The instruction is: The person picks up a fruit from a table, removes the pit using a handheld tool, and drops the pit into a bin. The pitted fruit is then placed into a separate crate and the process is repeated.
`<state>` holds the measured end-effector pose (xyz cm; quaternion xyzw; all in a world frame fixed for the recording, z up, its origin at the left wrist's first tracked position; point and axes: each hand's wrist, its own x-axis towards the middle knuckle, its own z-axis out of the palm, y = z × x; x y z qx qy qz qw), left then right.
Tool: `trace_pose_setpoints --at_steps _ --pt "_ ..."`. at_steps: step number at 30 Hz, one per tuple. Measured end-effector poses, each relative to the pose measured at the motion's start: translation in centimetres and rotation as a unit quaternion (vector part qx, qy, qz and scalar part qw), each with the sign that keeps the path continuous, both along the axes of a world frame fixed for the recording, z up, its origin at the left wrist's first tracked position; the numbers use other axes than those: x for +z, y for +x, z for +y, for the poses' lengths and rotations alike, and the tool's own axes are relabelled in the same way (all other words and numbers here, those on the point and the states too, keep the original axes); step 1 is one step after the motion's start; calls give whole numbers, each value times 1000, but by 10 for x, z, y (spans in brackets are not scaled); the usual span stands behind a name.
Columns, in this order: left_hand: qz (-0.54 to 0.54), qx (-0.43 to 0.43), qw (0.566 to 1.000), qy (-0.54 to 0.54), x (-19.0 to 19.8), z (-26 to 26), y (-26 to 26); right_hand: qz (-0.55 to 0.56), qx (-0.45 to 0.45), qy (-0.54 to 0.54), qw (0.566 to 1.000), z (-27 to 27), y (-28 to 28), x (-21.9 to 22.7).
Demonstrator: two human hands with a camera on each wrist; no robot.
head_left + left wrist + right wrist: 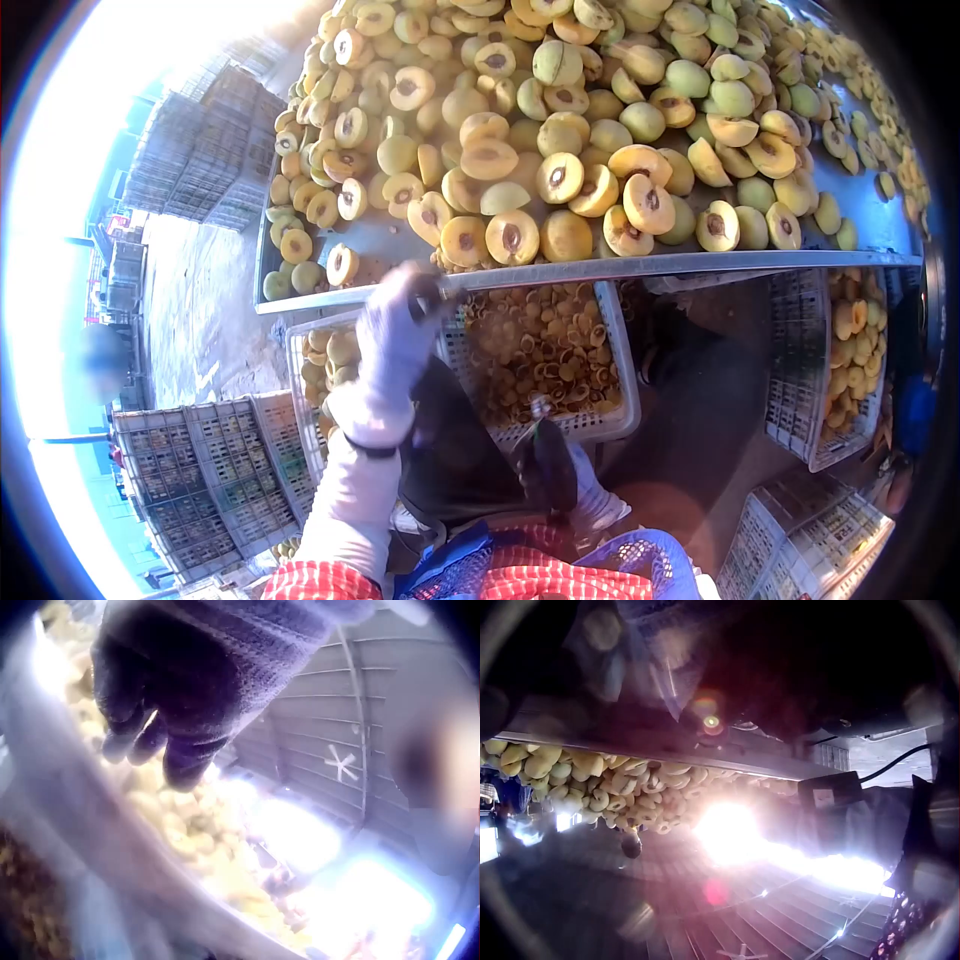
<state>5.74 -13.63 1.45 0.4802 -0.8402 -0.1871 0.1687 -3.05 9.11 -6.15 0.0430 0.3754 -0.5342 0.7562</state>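
At the near edge of the blue metal tabletop (720, 263), the purple-white gloved left hand (398, 318) may hold something; I cannot tell. Halved, round yellow-green fruits (512, 238) lie heaped here, perhaps for easy reach. The dark-gloved right hand (565, 480) seems to grip 1 silver-tipped tool (540, 407); below, 1 white plastic crate (624, 365) probably receives what falls.

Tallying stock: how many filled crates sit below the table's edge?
3: left crate by the arm; middle crate between the legs; right crate past the right leg. More may be hidden.
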Motion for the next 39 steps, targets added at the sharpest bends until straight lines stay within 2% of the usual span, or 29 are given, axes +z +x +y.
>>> trace_pose_setpoints --at_steps 1,3,5,6,7,8,9,11,12,13,14,15,17,18,19,21,23,24,25,27,28,30,31,32,33,34,35,37,39 --pt "1 36 999 -39 0 -19 -10 -8 -4 24 1000 0 -2 -5" --pt "-181 11 983 -19 -22 -54 -23 -25 -14 71 997 0 -5 -14" --pt "-165 -28 986 23 -35 -73 -41 -41 13 136 990 -9 -11 -4" --pt "-156 -50 985 46 -42 -79 -47 67 9 70 995 -6 -5 -13" --pt "-62 -89 993 48 -50 -85 -45 173 7 4 985 -2 5 -23" --pt "59 -85 986 128 -69 -92 -37 186 -4 -7 982 4 8 -30" --pt "178 -79 960 204 -82 -96 -31 200 -15 -17 980 7 8 -31" --pt "259 -27 950 172 -49 -62 -36 92 -81 48 991 0 -9 -16" --pt "318 -20 925 208 -41 -44 -32 64 -125 66 988 -3 -13 -14" --pt "375 -8 894 243 -35 -26 -25 88 -179 59 978 -2 -14 -17" --pt "351 -43 895 273 -24 -6 -19 112 -230 52 965 -1 -15 -18" --pt "325 -78 892 303 -10 14 -15 122 -229 19 965 -3 -18 -13" --pt "293 -53 888 351 10 60 -26 143 -227 -47 962 -14 -30 11" --pt "294 -50 872 387 0 75 -20 138 -221 -50 964 -22 -35 28" --pt "252 -38 879 402 1 88 -20 133 -216 -54 966 -29 -40 40" --pt "196 -36 840 505 6 87 -9 256 -76 -112 957 -28 -56 41" --pt "147 -106 803 568 5 80 -1 326 43 -184 926 -23 -63 42" --pt "134 -122 792 583 -1 79 3 445 51 -245 860 -22 -62 36" --pt "119 -139 780 598 -5 79 6 433 36 -228 871 -19 -60 34" --pt "183 -102 809 549 -12 88 3 413 0 -195 890 -16 -56 33" --pt "236 -28 821 519 -15 95 1 512 -28 -185 838 -16 -56 39" --pt "321 96 837 433 -10 107 -10 477 -57 -179 859 -4 -40 34" --pt "371 141 812 428 -8 114 -16 604 -56 -222 763 -4 -35 36" --pt "391 143 800 432 -4 120 -20 723 -71 -240 644 -3 -29 38" --pt "410 146 788 436 -1 127 -24 698 -85 -205 681 -4 -24 44" --pt "406 133 807 407 -1 132 -25 690 -74 -197 692 -4 -24 46" --pt "423 141 798 405 -2 136 -26 682 -64 -190 704 -4 -25 46" --pt "455 158 780 399 -2 142 -28 691 -60 -194 694 -1 -22 47" --pt "455 148 789 386 -7 147 -27 693 -63 -196 691 -1 -20 48"
